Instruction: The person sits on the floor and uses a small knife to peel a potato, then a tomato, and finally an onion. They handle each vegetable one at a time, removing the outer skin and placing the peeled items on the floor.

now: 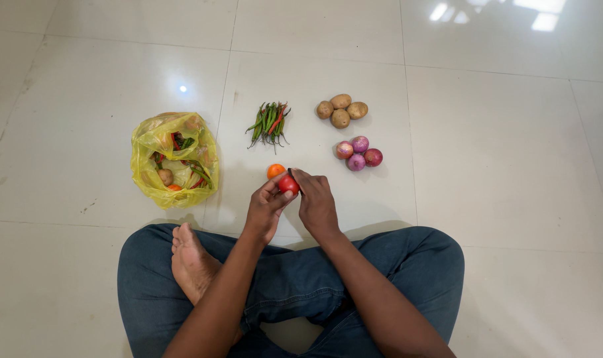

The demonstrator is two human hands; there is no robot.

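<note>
- Both hands are meeting over the floor (500,166): left hand (265,209) fingers are curling around a red tomato (288,184); right hand (317,202) fingers are pressing together against it.
- An orange tomato (275,171) is lying just beyond.
- Keeping the grip gentle would likely avoid bruising.

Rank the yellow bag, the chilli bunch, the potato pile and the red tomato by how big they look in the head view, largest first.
1. Yellow bag
2. Chilli bunch and potato pile: these look about alike, so I won't rank them against each other.
3. Red tomato, held between the left hand and right hand, partly covered by fingers.
</note>
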